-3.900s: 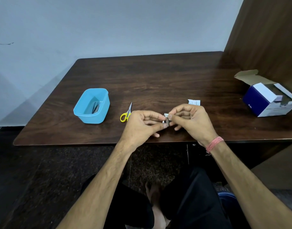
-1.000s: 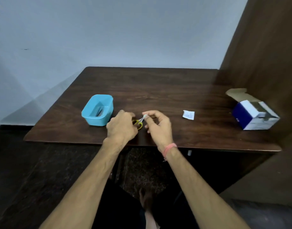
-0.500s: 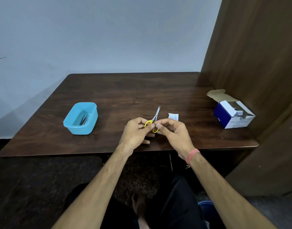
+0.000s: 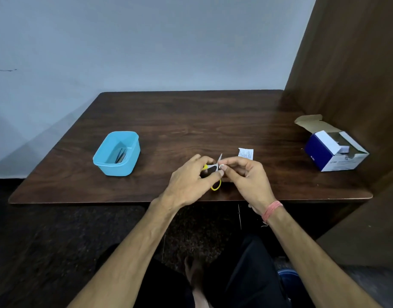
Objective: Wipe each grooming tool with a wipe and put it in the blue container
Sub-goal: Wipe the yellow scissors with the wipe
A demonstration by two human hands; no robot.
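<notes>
Torn wrapper (image 4: pixel 246 153) and open box (image 4: pixel 334 152) right of scissors (image 4: pixel 216 174)

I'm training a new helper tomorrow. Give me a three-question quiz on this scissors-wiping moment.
1. True or false: the blue container already holds tools.
2. Which hand holds the scissors by the yellow handles: A left, B right?
3. Fill in: the torn white packet lies between the hands and the open ____.

Key
1. True.
2. A: the left hand holds the handles; the right hand pinches a wipe at the blades.
3. Box.
</notes>
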